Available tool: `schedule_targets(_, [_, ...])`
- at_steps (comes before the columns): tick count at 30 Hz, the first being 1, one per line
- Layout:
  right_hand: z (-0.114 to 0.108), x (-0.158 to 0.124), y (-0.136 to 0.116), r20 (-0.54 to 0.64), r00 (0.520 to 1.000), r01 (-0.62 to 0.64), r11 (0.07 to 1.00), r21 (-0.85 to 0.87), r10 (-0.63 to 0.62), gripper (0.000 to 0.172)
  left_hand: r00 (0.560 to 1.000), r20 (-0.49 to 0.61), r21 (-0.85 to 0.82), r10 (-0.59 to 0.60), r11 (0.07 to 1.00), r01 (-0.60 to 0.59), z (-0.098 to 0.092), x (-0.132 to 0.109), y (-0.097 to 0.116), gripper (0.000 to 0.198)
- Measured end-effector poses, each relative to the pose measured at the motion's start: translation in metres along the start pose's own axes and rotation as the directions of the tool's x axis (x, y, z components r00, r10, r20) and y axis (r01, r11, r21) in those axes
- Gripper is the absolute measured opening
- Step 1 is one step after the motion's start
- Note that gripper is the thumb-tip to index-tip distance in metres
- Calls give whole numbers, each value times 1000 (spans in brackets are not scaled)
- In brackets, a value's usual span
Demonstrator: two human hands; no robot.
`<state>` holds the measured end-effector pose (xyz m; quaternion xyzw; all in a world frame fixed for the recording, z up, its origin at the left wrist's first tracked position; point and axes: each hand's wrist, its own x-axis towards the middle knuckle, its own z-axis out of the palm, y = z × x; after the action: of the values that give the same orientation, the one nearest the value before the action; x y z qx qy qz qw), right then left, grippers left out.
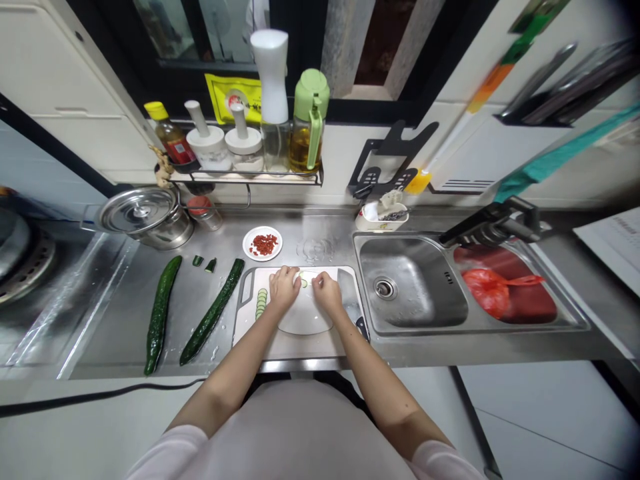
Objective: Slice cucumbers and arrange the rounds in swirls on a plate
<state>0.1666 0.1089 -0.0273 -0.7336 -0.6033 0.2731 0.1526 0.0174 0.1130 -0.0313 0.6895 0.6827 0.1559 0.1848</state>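
Over the far part of a white plate (305,321), my left hand (284,290) has its fingers curled together, with pale green at the tips that looks like cucumber slices. Facing it, my right hand (326,292) is closed in a pinch; what it grips is too small to make out. Thin cucumber slices (304,283) show between the two hands. The plate rests on a white cutting board (245,327) with grey edges. A row of overlapping cucumber rounds (261,303) lies at the board's left, and a kitchen knife (353,303) at its right.
Two whole cucumbers (163,313) and two cut ends (211,266) lie left of the board. Behind it stands a small dish of chopped red pieces (264,245). A double sink (413,287) is at right, a lidded steel pot (165,223) at left, a seasoning rack (240,177) above.
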Motion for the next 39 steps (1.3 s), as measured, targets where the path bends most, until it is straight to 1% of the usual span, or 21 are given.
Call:
schedule_targets(3, [-4, -7, 7, -41, 999, 22, 998, 61, -19, 21, 993, -90, -105, -75, 992, 65, -7, -3, -3, 30])
schedule_targets(6, [-12, -17, 15, -64, 997, 43, 992, 115, -36, 24, 964, -201, -269, -176, 956, 119, -19, -14, -15, 30])
schedule_targets(9, [-20, -28, 23, -89, 995, 50, 986, 159, -36, 26, 911, -291, -398, -291, 903, 161, -28, -36, -34, 30])
schedule_targets(11, [-25, -36, 27, -105, 994, 60, 980, 188, -40, 27, 876, -317, -450, -363, 871, 198, -31, -57, -50, 31])
schedule_targets(12, [-27, -40, 29, -112, 993, 67, 977, 201, -45, 27, 868, -315, -462, -385, 861, 214, -32, -67, -57, 30])
schedule_targets(14, [-29, -46, 32, -122, 991, 87, 971, 223, -60, 28, 859, -285, -457, -425, 848, 268, -32, -89, -70, 30])
schedule_targets(16, [-30, -53, 32, -126, 989, 104, 966, 236, -76, 28, 859, -253, -410, -445, 854, 322, -32, -109, -79, 28])
schedule_targets(19, [-28, -62, 30, -117, 988, 129, 959, 251, -103, 28, 870, -209, -286, -447, 878, 383, -31, -130, -84, 24])
schedule_targets(21, [-27, -68, 27, -105, 988, 139, 955, 260, -116, 27, 878, -172, -200, -448, 888, 414, -31, -138, -83, 22])
schedule_targets(25, [-25, -78, 22, -81, 988, 146, 952, 269, -128, 26, 885, -118, -97, -451, 892, 442, -30, -141, -77, 22])
schedule_targets(30, [-26, -85, 22, -71, 988, 154, 951, 268, -140, 26, 890, -97, -47, -446, 895, 444, -27, -134, -72, 20])
schedule_targets(35, [-25, -90, 30, -79, 989, 139, 957, 256, -122, 27, 891, -114, -73, -439, 898, 433, -23, -129, -70, 14])
schedule_targets(39, [-25, -93, 30, -76, 988, 149, 956, 255, -133, 26, 882, -137, -161, -451, 889, 429, -21, -130, -72, 8])
